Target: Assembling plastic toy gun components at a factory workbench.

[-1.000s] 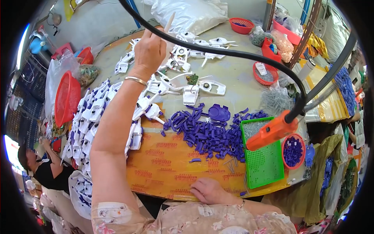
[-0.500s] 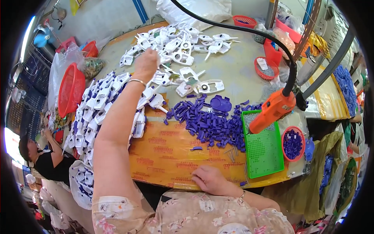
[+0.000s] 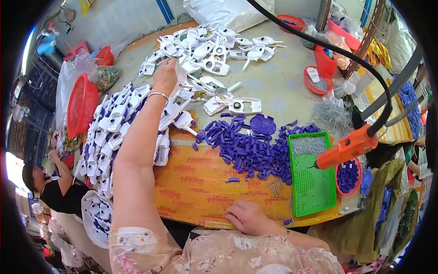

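My left hand [image 3: 165, 76] reaches far out over the table to the edge of a heap of white plastic housings [image 3: 200, 48]. Its fingers are curled closed, and what they hold, if anything, is hidden; a pale, blurred shape shows just right of them. Below that arm lie rows of white housings with purple parts [image 3: 112, 121]. My right hand [image 3: 248, 217] rests at the table's near edge, fingers loosely bent and thumb apart, holding nothing visible. Ahead of it spreads a pile of small purple plastic pieces [image 3: 251, 150].
An orange electric screwdriver [image 3: 346, 150] hangs on a black cable over a green tray [image 3: 315, 208] with small screws. Red baskets [image 3: 81, 106] stand at left, others at right. Long metal pins lie beside the tray. A person in black [image 3: 64, 192] sits at far left.
The orange screwdriver has swung right, away from above the tray. My left hand has shifted slightly left and down at the white heap. The right hand stays at the edge.
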`<state>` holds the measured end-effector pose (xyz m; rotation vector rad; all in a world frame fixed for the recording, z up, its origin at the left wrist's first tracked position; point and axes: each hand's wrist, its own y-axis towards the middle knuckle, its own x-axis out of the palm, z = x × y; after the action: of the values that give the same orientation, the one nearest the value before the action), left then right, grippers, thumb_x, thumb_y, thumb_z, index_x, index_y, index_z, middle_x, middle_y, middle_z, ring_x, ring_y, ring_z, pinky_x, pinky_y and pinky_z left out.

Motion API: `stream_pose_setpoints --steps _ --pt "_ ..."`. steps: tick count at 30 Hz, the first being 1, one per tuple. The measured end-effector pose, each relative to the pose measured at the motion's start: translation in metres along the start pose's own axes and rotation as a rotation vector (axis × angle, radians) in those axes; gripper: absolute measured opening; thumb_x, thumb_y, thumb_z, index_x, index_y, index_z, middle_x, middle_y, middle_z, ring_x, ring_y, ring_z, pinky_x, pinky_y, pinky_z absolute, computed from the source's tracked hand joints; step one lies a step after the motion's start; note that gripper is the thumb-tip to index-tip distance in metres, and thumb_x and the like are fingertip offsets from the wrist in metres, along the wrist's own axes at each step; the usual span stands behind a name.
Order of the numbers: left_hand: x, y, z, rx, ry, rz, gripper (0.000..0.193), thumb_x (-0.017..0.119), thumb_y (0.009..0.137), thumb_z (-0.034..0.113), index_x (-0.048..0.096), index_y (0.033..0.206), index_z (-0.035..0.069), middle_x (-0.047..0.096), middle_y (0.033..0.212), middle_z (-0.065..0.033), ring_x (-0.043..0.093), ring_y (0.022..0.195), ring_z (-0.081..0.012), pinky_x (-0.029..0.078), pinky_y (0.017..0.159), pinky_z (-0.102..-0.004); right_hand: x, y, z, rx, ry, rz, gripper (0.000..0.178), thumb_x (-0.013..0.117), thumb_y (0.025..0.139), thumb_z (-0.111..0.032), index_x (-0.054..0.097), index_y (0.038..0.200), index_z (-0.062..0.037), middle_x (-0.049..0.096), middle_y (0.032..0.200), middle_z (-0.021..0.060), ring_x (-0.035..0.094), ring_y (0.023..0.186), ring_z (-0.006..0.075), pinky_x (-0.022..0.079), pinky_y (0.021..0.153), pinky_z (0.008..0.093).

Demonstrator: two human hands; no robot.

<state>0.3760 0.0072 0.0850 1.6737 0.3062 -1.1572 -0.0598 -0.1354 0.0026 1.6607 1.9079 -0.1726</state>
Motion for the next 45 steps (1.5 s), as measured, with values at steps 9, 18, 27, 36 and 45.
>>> stream_pose_setpoints --steps 9,18,27,36,45 --pt "0.022 -0.012 0.083 0.018 -0.053 -0.159 0.021 0.055 0.076 0.013 0.06 0.095 0.006 0.06 0.095 -0.0169 0.061 0.085 -0.0359 0.051 0.074 -0.0453 0.004 0.0 0.008 -0.008 0.008 0.01 0.01 0.064 0.08 -0.014 0.059 0.084 -0.0062 0.053 0.075 0.0089 0.057 0.069 0.0275 0.047 0.059 0.0361" --pt "0.04 -0.007 0.125 0.046 -0.087 -0.561 0.024 0.062 0.071 0.023 0.066 0.08 0.001 0.065 0.087 -0.0208 0.064 0.082 -0.0365 0.051 0.072 -0.0442 0.005 -0.001 0.009 -0.034 -0.016 0.027 0.01 0.065 0.079 -0.013 0.058 0.083 -0.0066 0.052 0.075 0.0079 0.056 0.069 0.0261 0.047 0.058 0.0345" --pt "0.031 0.003 0.112 -0.016 -0.338 -0.444 0.034 0.06 0.067 0.025 0.066 0.084 -0.003 0.064 0.085 -0.0237 0.063 0.08 -0.0369 0.05 0.074 -0.0431 0.007 -0.003 0.011 -0.06 -0.014 0.035 0.013 0.065 0.078 -0.014 0.058 0.085 -0.0055 0.053 0.077 0.0089 0.056 0.071 0.0273 0.047 0.059 0.0356" --pt "-0.023 -0.009 0.12 -0.225 -1.166 -0.32 0.02 0.058 0.081 0.011 0.063 0.089 -0.007 0.061 0.068 -0.0042 0.054 0.061 -0.0077 0.044 0.055 -0.0232 0.004 -0.002 0.009 -0.06 -0.035 0.019 0.014 0.065 0.078 -0.014 0.057 0.086 -0.0052 0.052 0.076 0.0087 0.056 0.072 0.0271 0.047 0.061 0.0355" --pt "-0.099 -0.004 0.142 -0.097 -1.36 -0.129 0.02 0.06 0.081 0.007 0.062 0.098 -0.005 0.063 0.077 -0.0039 0.056 0.068 -0.0054 0.045 0.06 -0.0192 0.004 0.0 0.009 -0.077 -0.026 0.025 0.012 0.064 0.079 -0.014 0.057 0.085 -0.0055 0.053 0.076 0.0097 0.056 0.071 0.0282 0.047 0.06 0.0361"
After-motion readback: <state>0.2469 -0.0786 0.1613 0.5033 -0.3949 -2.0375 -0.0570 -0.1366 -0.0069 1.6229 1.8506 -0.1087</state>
